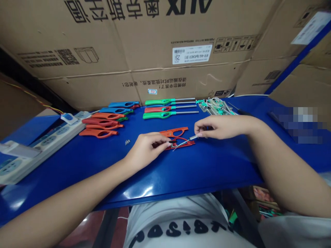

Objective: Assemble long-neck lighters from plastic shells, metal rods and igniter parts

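Observation:
Two orange handle halves [178, 131] lie on the blue table, between my hands. My left hand [150, 148] is closed at their left side, its thumb and forefinger pinching a small black part [172, 141] with thin wires near it. My right hand [214, 126] is closed round the end of a thin metal rod [192, 137], which slants down to the left over the lower half. The rod's far tip is close to the wires. Whether it touches the orange plastic cannot be made out.
Orange, red, blue and green handles [102, 133] are piled at the left, beside a white power strip [51, 148]. Lighters with metal tubes [170, 115] lie at the back, with green-and-clear parts [217, 106] to their right. Small screws [127, 142] lie left of my left hand. Cardboard [152, 41] stands behind.

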Available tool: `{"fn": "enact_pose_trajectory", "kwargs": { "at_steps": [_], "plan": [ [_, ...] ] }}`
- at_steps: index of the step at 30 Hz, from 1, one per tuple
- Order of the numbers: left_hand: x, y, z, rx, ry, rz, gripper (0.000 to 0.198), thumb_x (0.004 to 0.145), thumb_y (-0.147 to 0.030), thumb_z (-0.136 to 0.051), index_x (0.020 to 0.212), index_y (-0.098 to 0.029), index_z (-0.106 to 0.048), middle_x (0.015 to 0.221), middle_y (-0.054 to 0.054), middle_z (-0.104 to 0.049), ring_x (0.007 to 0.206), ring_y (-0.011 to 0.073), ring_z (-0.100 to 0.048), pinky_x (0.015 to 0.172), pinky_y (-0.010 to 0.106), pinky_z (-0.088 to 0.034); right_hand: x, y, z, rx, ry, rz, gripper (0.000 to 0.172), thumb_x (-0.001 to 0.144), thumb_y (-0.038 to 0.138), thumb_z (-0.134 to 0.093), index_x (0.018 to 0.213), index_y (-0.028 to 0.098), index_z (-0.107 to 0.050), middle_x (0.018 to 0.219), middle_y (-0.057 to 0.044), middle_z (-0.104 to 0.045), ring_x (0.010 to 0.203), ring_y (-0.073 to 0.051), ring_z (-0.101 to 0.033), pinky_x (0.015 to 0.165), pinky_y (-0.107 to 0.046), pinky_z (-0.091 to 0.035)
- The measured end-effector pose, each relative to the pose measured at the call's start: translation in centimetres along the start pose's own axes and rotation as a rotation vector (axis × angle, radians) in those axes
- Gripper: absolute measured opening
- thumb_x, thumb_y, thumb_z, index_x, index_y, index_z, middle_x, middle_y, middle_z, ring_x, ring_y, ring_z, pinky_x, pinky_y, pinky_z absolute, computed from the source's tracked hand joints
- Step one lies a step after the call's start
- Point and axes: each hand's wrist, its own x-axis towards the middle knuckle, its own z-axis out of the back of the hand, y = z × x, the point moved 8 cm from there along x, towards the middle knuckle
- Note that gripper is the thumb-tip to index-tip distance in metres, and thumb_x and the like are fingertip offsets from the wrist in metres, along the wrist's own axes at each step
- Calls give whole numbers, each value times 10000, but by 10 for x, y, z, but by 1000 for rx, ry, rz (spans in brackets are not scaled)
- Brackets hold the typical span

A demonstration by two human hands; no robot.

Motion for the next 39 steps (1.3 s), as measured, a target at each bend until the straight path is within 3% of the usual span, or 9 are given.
{"fn": "enact_pose_trajectory", "kwargs": {
  "at_steps": [7, 18, 27, 39],
  "plan": [
    [1, -7, -2, 43, -22, -85, 55, 880, -194, -731, 875, -161, -776, 829, 31, -752, 686, 116, -669, 637, 200, -501, -1, -8, -1, -45, 36, -52, 271, 912, 435, -565, 946, 188, -670, 883, -34, -689, 753, -168, -591, 670, -263, -393],
    [4, 2, -6, 35, -10, -56, 30, 860, -161, -743, 853, -151, -771, 776, 21, -707, 604, 90, -608, 562, 186, -459, 8, -4, -6, -104, 5, -52, 161, 870, 322, -630, 847, 182, -705, 782, -15, -694, 675, -144, -571, 621, -245, -356],
    [4, 8, -8, 4, -24, -22, 38, 855, -167, -744, 842, -144, -771, 751, 18, -696, 580, 85, -590, 550, 186, -451, 5, 21, -4, -505, -77, -138, 143, 856, 173, -611, 762, 199, -716, 786, -27, -722, 705, -164, -609, 604, -264, -298],
    [5, 8, -9, -7, -33, -19, 58, 859, -178, -721, 833, -157, -769, 748, 13, -697, 585, 90, -599, 545, 187, -451, 11, 42, -18, -818, -24, -177, 221, 820, 27, -543, 761, 159, -711, 803, -105, -745, 786, -259, -688, 611, -330, -271]
  ]
}}
